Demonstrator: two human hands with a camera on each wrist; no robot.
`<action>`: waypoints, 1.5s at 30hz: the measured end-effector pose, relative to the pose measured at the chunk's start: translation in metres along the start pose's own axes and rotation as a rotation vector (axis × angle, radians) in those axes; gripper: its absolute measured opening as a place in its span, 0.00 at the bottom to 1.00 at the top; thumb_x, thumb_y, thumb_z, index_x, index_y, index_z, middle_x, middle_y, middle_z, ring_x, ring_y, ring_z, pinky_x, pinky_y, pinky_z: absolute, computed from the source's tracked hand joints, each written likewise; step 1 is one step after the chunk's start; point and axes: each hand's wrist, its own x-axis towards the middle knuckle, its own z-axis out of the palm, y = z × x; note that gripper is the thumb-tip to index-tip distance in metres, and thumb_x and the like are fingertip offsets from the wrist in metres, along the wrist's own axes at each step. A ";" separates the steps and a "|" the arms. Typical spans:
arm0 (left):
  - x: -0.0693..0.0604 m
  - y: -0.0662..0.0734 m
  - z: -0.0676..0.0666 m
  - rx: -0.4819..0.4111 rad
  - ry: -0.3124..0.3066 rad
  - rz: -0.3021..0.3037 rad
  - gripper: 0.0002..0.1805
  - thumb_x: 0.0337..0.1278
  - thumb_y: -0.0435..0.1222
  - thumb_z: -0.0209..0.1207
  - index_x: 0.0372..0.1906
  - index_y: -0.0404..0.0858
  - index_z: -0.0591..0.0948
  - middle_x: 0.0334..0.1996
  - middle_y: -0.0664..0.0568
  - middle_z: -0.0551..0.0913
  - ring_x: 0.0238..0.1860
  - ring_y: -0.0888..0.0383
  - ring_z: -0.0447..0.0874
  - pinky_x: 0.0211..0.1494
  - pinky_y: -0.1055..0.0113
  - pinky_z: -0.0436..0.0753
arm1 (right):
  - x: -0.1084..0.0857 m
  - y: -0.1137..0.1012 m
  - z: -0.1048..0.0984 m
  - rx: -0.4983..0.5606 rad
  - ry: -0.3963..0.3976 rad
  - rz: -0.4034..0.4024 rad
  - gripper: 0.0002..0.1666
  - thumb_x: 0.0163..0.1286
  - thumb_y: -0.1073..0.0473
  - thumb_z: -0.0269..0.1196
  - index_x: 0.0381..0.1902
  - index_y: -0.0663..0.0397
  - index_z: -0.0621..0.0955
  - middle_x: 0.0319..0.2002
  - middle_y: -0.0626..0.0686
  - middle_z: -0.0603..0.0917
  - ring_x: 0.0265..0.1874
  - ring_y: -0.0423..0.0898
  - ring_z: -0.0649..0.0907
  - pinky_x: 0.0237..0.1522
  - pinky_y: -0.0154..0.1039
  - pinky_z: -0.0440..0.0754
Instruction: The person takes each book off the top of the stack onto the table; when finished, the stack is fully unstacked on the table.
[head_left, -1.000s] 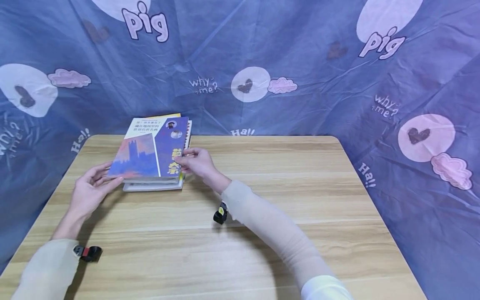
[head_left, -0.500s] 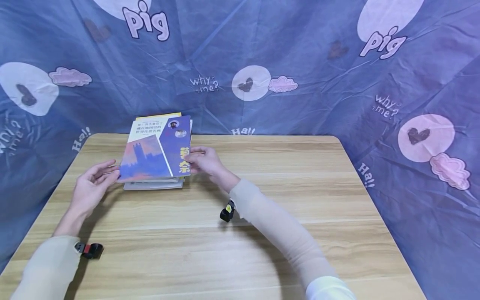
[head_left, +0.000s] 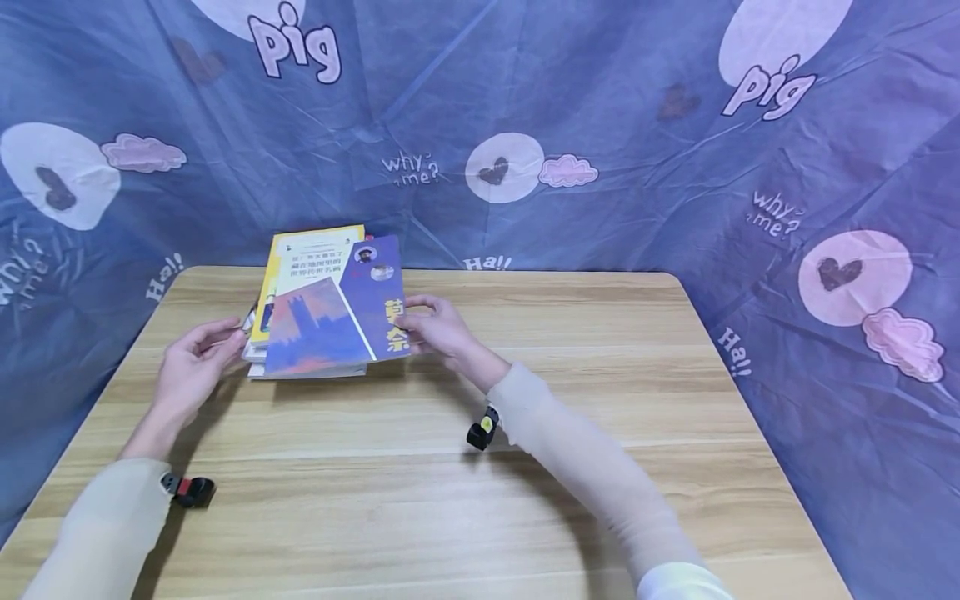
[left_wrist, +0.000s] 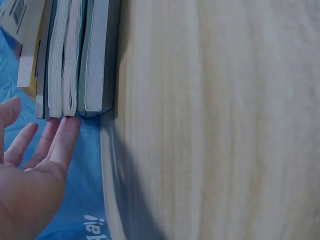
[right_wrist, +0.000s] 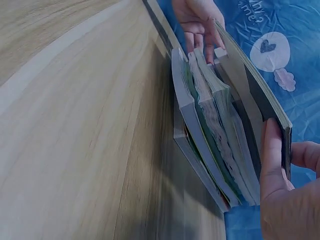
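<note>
The right hand (head_left: 446,335) pinches a flat, rectangular Monet book (head_left: 330,312) above a ridged, paper-edged book stack (left_wrist: 72,57) that the left hand (head_left: 192,364) touches, fingers spread.

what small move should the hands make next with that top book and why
Probably ease the top book rightward, clear of the stack: the right hand pinches its edge, the right wrist view shows a gap beneath, and it overhangs the stack's right side. The left hand touches the stack's left side, so it could steady the stack.
</note>
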 end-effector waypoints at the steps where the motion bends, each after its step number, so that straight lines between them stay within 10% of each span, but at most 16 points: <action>1: 0.000 0.000 0.000 0.008 0.000 -0.004 0.20 0.73 0.33 0.64 0.66 0.40 0.80 0.42 0.71 0.87 0.40 0.78 0.88 0.46 0.83 0.86 | -0.002 0.000 -0.002 0.008 -0.001 0.001 0.29 0.71 0.69 0.66 0.69 0.62 0.75 0.30 0.49 0.87 0.24 0.41 0.87 0.25 0.31 0.88; 45: 0.008 0.006 0.009 0.222 -0.004 -0.006 0.20 0.74 0.40 0.63 0.66 0.42 0.82 0.43 0.77 0.83 0.38 0.77 0.85 0.42 0.82 0.88 | -0.050 -0.008 -0.114 0.151 -0.011 -0.116 0.19 0.76 0.72 0.58 0.56 0.45 0.78 0.32 0.44 0.93 0.26 0.40 0.91 0.32 0.34 0.92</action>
